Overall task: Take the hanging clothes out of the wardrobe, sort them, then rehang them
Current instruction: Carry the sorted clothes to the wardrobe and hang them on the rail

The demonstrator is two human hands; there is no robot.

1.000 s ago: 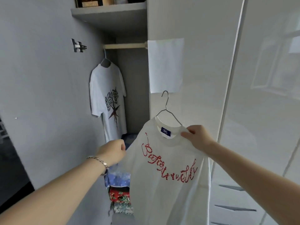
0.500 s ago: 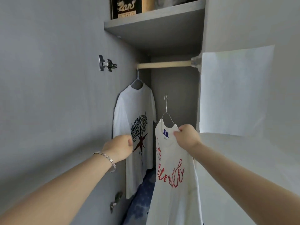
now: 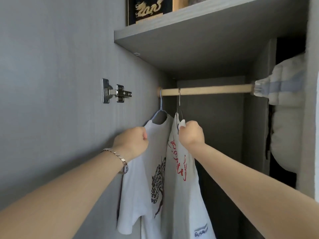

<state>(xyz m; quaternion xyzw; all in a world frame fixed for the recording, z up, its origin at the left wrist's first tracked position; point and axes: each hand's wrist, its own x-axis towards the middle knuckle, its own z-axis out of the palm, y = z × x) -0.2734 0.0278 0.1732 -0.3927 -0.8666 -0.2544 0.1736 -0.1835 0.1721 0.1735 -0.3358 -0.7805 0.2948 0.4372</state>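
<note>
Under wardrobe rail (image 3: 207, 90), right hand (image 3: 190, 135) grips red-lettered shirt (image 3: 183, 187).

Your arms reach forward and up. Your left hand (image 3: 132, 144) is a curled fist; your right hand (image 3: 190, 135) pinches the collar of the red-lettered shirt (image 3: 181, 171).

Head view (single); faces wardrobe rail (image 3: 207, 90); close

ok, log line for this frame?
phase: rehang | right hand: grips red-print T-shirt collar, hanger hook over rail | left hand: fisted at tree-print T-shirt shoulder, grip unclear
</note>
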